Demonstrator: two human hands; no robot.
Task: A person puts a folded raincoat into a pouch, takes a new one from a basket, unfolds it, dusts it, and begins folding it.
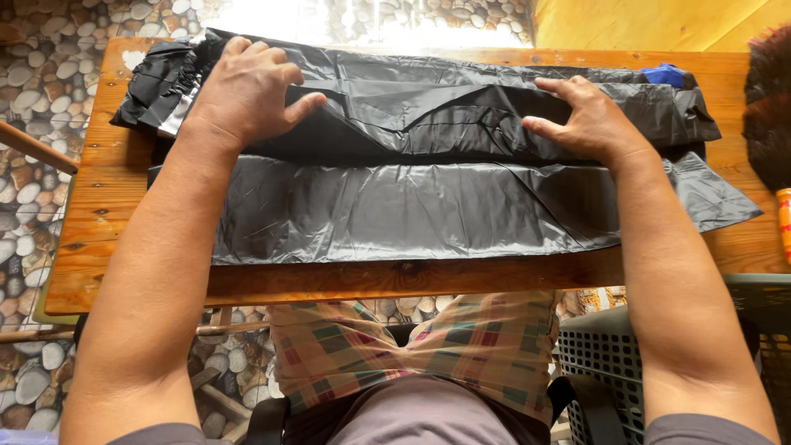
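here both hands flat, fingers spread: left hand [247, 91] and right hand [587, 122] pin folded black plastic garment [412, 206] near desk [107, 189] far edge, holding fold in place; neither grips.

Two bare forearms run up from the lower corners of the frame, left hand [247, 91] at upper left, right hand [589, 124] at upper right; no rings, watch or gloves visible. Short grey-mauve sleeves [156, 434] show at the bottom corners, same cloth over the belly at bottom centre. Plaid shorts [412, 346] in tan, pink, green and red cover the lap, lower middle.
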